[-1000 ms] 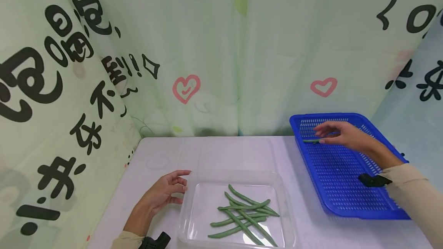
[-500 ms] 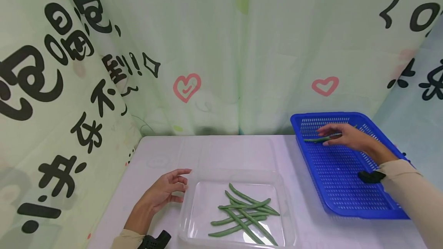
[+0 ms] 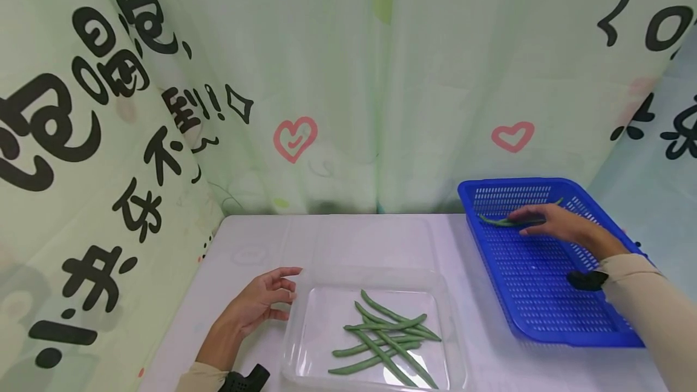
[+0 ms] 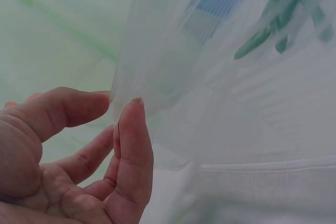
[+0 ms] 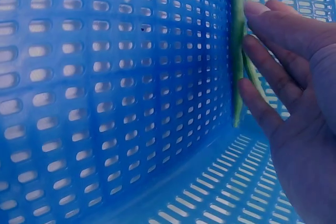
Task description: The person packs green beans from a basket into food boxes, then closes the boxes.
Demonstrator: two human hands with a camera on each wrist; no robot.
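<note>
Working from my distant post, I have the right hand (image 3: 552,221) loose-fingered beside a few green beans (image 3: 492,222) in the blue basket (image 3: 544,301), apparently with no grip made yet. The left hand (image 3: 267,298), fingers relaxed, touches the side of the clear container (image 3: 376,278), where a crossed bean pile (image 3: 383,325) already lies. I judge the work mostly done, only the basket's few left.
</note>
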